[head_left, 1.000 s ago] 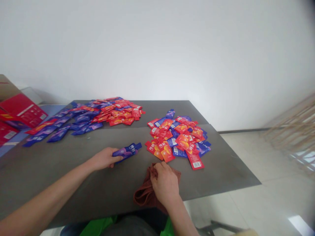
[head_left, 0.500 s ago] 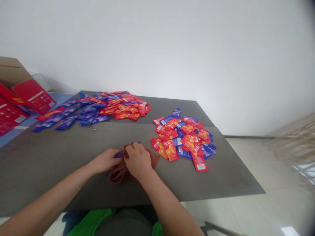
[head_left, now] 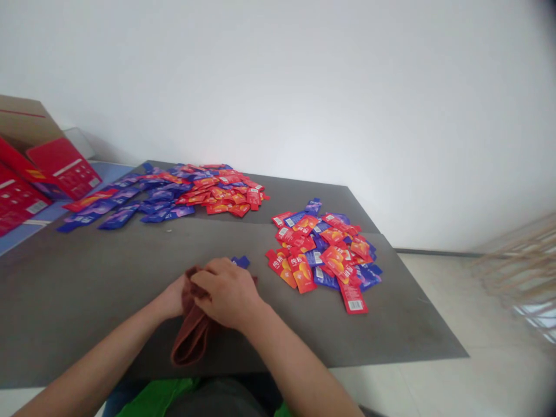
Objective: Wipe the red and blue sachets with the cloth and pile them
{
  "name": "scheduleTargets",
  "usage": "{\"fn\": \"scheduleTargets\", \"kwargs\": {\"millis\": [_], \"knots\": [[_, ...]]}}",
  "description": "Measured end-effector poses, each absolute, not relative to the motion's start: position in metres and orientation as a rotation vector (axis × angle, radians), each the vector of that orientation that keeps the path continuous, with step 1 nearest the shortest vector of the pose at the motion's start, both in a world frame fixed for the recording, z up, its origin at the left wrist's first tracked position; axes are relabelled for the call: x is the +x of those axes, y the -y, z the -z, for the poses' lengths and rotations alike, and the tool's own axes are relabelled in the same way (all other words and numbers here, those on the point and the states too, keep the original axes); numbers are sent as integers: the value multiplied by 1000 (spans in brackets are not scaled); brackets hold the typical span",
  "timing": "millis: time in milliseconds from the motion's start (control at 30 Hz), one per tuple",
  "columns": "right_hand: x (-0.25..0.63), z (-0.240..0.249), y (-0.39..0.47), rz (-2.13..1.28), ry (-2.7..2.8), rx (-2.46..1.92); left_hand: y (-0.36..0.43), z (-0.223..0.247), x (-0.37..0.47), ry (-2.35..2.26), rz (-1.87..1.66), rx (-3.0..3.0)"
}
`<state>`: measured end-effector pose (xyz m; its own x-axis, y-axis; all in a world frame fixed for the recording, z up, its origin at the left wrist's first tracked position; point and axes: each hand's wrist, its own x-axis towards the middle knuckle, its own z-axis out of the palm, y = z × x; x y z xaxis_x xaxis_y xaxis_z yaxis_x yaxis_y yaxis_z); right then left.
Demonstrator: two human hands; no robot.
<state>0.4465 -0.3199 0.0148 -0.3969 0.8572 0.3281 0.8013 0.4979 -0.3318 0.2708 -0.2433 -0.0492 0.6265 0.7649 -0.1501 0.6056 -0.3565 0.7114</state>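
Observation:
My right hand [head_left: 228,292] is closed on a folded brown cloth [head_left: 191,336], its fingers curled over the top. Behind the cloth is my left hand [head_left: 174,298], its fingers covered; half a second ago they pinched the left end of a blue sachet. Part of that blue sachet [head_left: 241,262] sticks out past my right knuckles, and the rest is hidden under the hand and cloth. To the right of my hands lies a loose pile of red and blue sachets [head_left: 325,249], flat and overlapping on the grey table [head_left: 108,278].
A bigger heap of red and blue sachets [head_left: 204,188] spreads over the far left of the table. Past its left edge stand red cardboard boxes [head_left: 65,168], one with flaps up, on a blue surface [head_left: 110,171]. A white wall [head_left: 304,87] rises behind.
My right hand and the cloth have moved left and toward me, over my left fingers. The cloth's loose fold now hangs nearer the front edge. More of the sachet's right end shows.

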Motion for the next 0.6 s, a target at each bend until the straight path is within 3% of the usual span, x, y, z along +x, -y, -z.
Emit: {"fn": "scheduleTargets", "kwargs": {"millis": [200, 367, 600], "knots": [[478, 11, 268, -216, 2166, -1910, 249, 40, 284, -1159, -155, 1869], [513, -7, 262, -113, 2008, -2102, 261, 39, 281, -1146, -206, 1933], [466, -12, 296, -270, 2289, -1420, 257, 46, 279, -1039, -307, 2004]]}}
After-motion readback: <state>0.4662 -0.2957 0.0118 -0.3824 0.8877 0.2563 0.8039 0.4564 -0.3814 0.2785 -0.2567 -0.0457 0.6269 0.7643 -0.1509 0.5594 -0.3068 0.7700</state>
